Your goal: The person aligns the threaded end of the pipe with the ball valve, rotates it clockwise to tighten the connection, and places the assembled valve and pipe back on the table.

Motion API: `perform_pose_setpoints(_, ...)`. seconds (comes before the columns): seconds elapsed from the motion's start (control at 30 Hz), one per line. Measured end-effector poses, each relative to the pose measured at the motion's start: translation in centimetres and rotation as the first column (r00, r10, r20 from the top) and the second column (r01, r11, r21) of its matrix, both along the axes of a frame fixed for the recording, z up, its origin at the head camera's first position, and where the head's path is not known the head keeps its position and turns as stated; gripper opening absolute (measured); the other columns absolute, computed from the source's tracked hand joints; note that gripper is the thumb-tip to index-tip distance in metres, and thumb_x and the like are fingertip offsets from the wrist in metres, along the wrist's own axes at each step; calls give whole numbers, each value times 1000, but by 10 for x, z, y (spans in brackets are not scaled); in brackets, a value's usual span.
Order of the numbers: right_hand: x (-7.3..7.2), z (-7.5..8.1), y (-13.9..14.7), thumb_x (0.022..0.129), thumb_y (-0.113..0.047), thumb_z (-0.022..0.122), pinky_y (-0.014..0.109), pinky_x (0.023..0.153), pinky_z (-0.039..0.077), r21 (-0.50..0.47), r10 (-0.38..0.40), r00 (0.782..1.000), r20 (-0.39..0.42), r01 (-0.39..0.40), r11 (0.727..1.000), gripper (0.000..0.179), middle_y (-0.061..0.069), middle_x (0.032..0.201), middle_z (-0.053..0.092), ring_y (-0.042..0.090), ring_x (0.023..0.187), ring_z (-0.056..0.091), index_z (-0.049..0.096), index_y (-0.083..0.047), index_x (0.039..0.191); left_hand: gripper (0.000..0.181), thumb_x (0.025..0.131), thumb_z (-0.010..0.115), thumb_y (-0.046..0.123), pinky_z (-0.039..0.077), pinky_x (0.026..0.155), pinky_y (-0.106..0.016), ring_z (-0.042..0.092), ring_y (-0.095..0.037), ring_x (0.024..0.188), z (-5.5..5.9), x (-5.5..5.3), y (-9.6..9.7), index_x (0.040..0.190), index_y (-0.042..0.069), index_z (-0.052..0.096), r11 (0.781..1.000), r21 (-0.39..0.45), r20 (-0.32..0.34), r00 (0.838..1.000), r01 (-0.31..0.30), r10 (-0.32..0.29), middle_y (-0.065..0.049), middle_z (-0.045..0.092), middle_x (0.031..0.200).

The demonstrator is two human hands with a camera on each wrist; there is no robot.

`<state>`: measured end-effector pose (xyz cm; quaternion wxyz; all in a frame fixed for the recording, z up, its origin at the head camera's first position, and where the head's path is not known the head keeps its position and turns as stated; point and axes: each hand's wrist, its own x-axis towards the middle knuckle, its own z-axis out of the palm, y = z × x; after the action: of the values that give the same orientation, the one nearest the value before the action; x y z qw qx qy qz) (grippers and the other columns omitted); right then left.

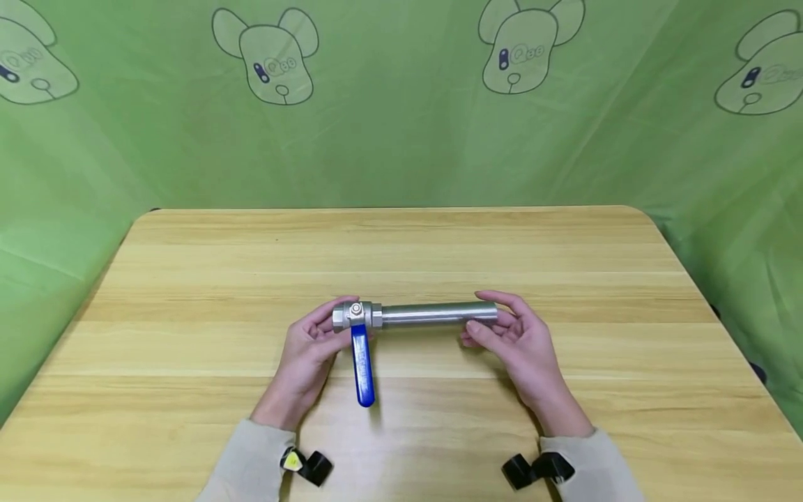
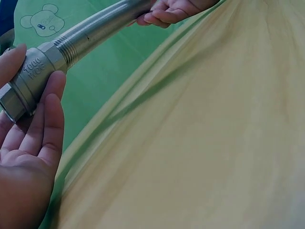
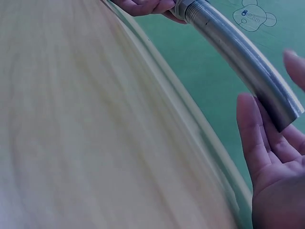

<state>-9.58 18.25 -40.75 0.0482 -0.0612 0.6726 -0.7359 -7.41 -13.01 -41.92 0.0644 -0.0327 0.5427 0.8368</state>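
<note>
A steel ball valve [image 1: 341, 317] with a blue lever handle [image 1: 363, 366] is joined to a straight metal pipe [image 1: 433, 314]. In the head view the pair lies level across the middle, and the lever points toward the person. My left hand [image 1: 306, 353] holds the valve body, thumb on the near side and fingers around the far side. Raised lettering shows on the valve [image 2: 35, 67] in the left wrist view. At the pipe's plain end, my right hand [image 1: 523, 352] has its fingers under the pipe [image 3: 252, 71]. Its thumb stands apart from the metal in the right wrist view.
A light wooden table [image 1: 401, 244] spreads beneath the hands. Behind it and along both sides hangs a green cloth [image 1: 401, 139] printed with cartoon animal heads. Black wrist-worn devices [image 1: 316, 468] sit at both grey sleeves [image 1: 251, 460].
</note>
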Motion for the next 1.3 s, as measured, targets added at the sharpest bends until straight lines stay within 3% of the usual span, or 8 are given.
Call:
perform_pose_setpoints(0.23,0,0,0,98,10,69,33,84,71,-58,45,998,-32,-47,997,48,1,110,81,15,88,81,56,0,143,53,89,70,-13,62,109,-33,80,-13,103,0,0,-1,135,13,70,1000,3,5,1000,3,-3,2,82,119)
perform_pose_setpoints(0.57,-1,-2,2,97,10,70,33,78,71,-82,26,999,-24,-28,996,38,2,104,82,14,82,80,63,2,134,56,89,71,-13,64,104,-32,80,-13,102,0,0,1,142,3,64,1000,-24,-11,1000,0,-1,2,82,119)
perform_pose_setpoints(0.77,-2,-2,2,99,6,69,32,72,71,-86,23,1000,0,-23,996,28,4,96,82,14,79,79,64,-3,126,58,88,70,-15,65,100,-26,79,-11,101,-1,0,1,143,2,64,1000,-22,-28,1000,-4,3,3,82,116)
perform_pose_setpoints(0.97,-1,-1,1,105,-2,66,30,65,70,-56,22,1000,11,-21,998,10,1,86,82,12,71,78,63,-7,114,55,90,69,-15,64,105,-31,80,-13,104,-1,0,1,144,-4,61,1000,2,-11,1000,13,-13,1,82,117)
perform_pose_setpoints(1.3,1,2,1,100,11,63,28,65,68,-134,89,995,-37,-93,987,37,3,91,83,12,75,79,61,-4,133,53,93,65,-12,62,110,-39,78,-16,113,1,0,0,145,-5,57,998,58,11,1000,16,-17,0,80,125)
